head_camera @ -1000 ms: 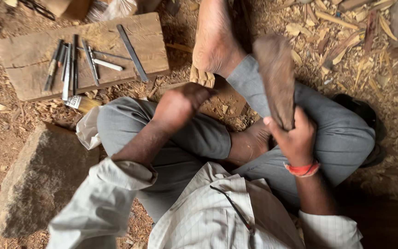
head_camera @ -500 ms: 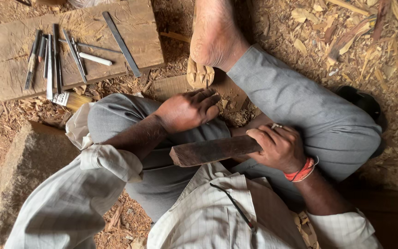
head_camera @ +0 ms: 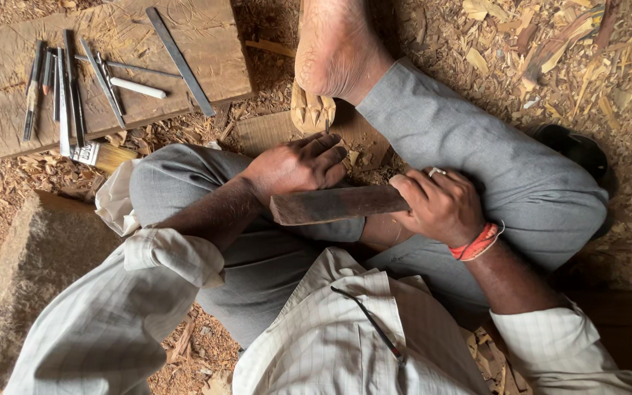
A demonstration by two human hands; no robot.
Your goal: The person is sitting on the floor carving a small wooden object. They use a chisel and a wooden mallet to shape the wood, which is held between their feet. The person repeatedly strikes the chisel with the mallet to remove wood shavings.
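While sitting cross-legged on the chip-covered ground, the person is pinning a small carved wood piece [head_camera: 313,111] under a bare foot [head_camera: 336,45], probably so it isn't sliding around. Right hand [head_camera: 439,206] is gripping a flat wooden mallet [head_camera: 338,205] with fingers wrapped tight, swung in across the lap, and left hand [head_camera: 295,165] is curling closed around something thin right beside the carving. Spare chisels [head_camera: 67,91] are lying on the plank [head_camera: 206,55], within reach.
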